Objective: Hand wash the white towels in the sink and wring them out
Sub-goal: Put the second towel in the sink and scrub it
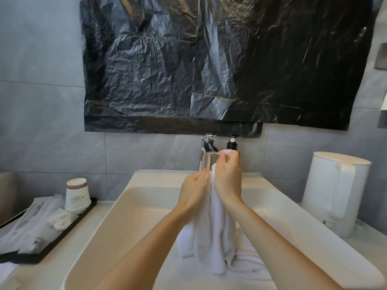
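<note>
Both hands are up over the sink (129,185) and the white towel (217,237) is bunched between them. I hold it high and over the basin so whatever runs out falls into the bowl, not onto the counter. Its lower end trails down to the basin floor, where more white cloth (251,260) lies heaped on the near right. I can't tell whether that is a second towel or the tail of this one.

My right hand (227,181) is the farther and higher one, fingers curled round the top of the roll. A knob of cloth pokes out above the fist, just in front of the tap (207,151) and the pump bottle (231,145). My left hand (194,191) sits just beside it, a touch lower and nearer, fingers curled into the same bunch from the left. With the fists this close together, it looks like a grip for twisting one against the other. I judge this to be the wringing step, starting at the top of the towel.

Both forearms come in from the near edge and converge, wrists raised. No water shows at the spout.

The kettle (335,191) on the right and the paper cups (76,193) on the tray (62,233) to the left stand well apart from the drip line.
</note>
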The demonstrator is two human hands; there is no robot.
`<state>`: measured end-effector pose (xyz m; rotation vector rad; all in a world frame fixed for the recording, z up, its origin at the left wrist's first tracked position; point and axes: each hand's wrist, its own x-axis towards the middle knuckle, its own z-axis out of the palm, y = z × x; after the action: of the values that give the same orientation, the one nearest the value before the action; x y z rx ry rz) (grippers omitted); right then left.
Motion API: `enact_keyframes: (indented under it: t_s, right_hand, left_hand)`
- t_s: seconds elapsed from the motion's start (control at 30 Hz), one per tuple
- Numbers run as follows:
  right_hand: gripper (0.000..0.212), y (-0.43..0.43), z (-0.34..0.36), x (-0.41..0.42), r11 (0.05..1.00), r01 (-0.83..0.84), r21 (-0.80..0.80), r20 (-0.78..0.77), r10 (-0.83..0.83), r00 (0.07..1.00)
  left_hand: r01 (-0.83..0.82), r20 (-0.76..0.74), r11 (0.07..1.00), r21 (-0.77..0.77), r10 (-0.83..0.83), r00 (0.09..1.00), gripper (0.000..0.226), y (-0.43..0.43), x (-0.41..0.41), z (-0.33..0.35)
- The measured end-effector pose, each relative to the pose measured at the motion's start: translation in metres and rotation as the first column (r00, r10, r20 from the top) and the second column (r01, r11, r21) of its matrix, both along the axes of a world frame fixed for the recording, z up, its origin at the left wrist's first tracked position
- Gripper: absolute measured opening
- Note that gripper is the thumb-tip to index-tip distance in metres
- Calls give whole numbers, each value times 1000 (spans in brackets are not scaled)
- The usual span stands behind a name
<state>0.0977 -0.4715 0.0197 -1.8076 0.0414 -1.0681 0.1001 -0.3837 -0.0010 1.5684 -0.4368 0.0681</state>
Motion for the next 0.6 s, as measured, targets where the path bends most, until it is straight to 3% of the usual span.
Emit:
enact_keyframes:
  t_s: [0.07, 0.17, 0.3, 0.43, 0.53, 0.6]
  right_hand:
    - [8, -6, 0, 3, 997, 22, 75, -60, -17, 998]
    - [8, 0, -10, -5, 996, -59, -68, -15, 58, 998]
    - [7, -6, -2, 5, 994, -71, 89, -41, 75, 996]
    - [8, 6, -11, -2, 991, -127, -43, 6, 127, 992]
    - [18, 1, -4, 7, 991, -100, 83, -49, 105, 993]
    - [19, 2, -5, 2, 997, -66, 43, -48, 68, 997]
  left_hand:
    - [23, 30, 999, -32, -22, 999, 41, -2, -3, 0]
    - [-12, 33, 997, -76, 15, 999, 32, -1, 2, 0]
    - [82, 1, 992, -96, -83, 997, 29, -5, 1, -2]
    - [-74, -48, 983, -168, 66, 997, 24, -1, 11, -1]
    - [27, -64, 988, -154, -38, 997, 26, -3, 9, -2]
    - [10, -58, 991, -136, -18, 998, 29, -5, 8, -1]
